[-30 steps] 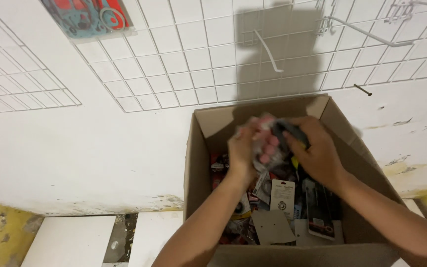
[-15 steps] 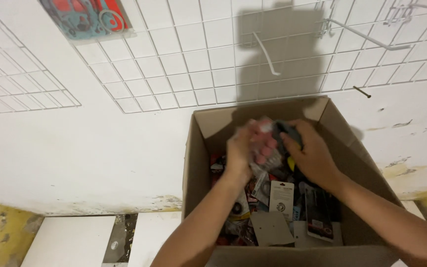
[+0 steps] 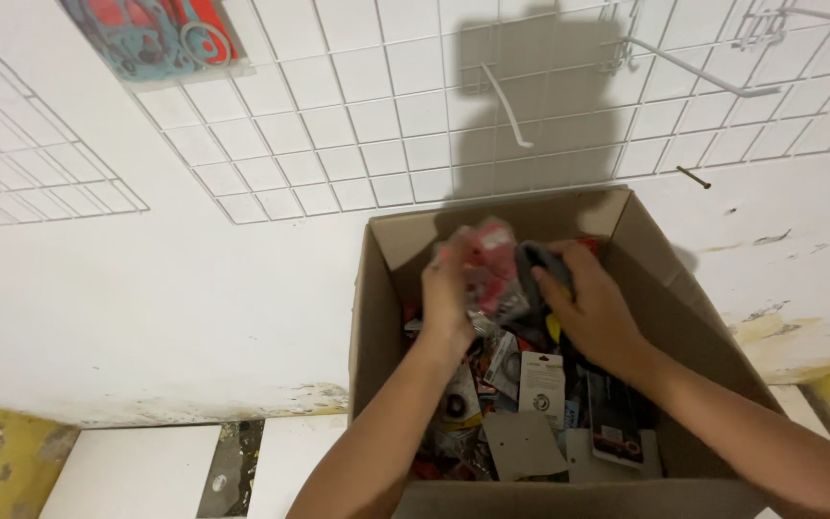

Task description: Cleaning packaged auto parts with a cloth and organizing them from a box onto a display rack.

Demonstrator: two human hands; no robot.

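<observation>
One cardboard box (image 3: 381, 317), open-topped, standing on the floor against a white wall; its near edge is cut off by the bottom of the frame.

Two hands, both inside the box at its far end. Left hand (image 3: 449, 293): grip closed around a bunch of small packets (image 3: 492, 274), red and clear, blurred so that their number cannot be told. Right hand (image 3: 593, 303): grip closed on a dark grey item (image 3: 537, 264) just right of the bunch; its shape is hard to make out.

Box contents: a loose heap of small carded packets, too many and too overlapped to count. Legible among them: one white rectangular card (image 3: 542, 384) with a round dark part in its window, centre; one plain brown card (image 3: 523, 447), face down, near centre; one black packet with a red label (image 3: 612, 432), near right.

Two white wire grid panels on the wall: one (image 3: 386, 125) above the box, one (image 3: 31, 163) at far left, partly cut off. Two white hooks on the larger panel: one (image 3: 506, 106) centre, one (image 3: 694, 72) right. One red and blue flat package (image 3: 151, 34) hangs at upper left, its top cut off.

One yellow-stained floor patch (image 3: 2, 466), near left.
</observation>
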